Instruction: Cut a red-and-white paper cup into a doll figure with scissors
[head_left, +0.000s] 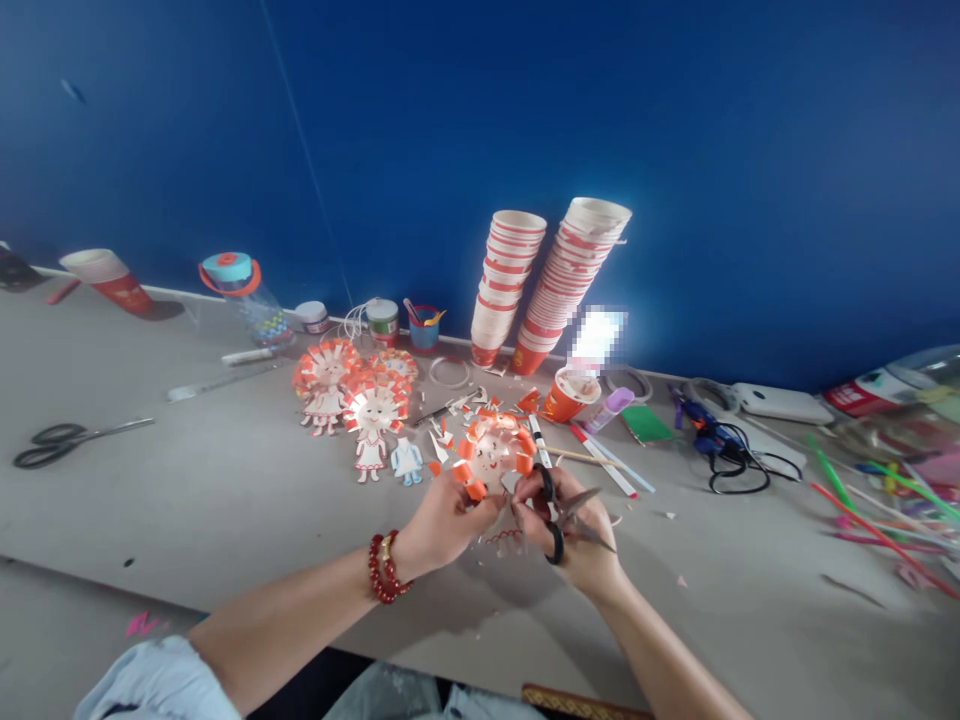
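My left hand (pixel 454 515) pinches the lower left edge of a paper cup doll head (pixel 491 455) with a drawn face and orange-and-white fringe. My right hand (pixel 566 520) has black-handled scissors (pixel 574 520) hooked on its fingers, blades apart and pointing away to the right. Its thumb and fingertips pinch a small pale piece (pixel 511 482) at the head's lower right edge. Beneath the hands lies a paper cutout with a red wavy hem (pixel 504 543), partly hidden. Finished-looking paper dolls (pixel 371 425) and a blue dress cutout (pixel 407 462) lie to the left.
Two tall stacks of paper cups (pixel 510 270) lean by the blue wall, near a cup of scraps (pixel 571 395). Another pair of scissors (pixel 71 440) lies far left. A blue glue gun (pixel 712 435) with a coiled cord and colourful sticks (pixel 885 540) lie right.
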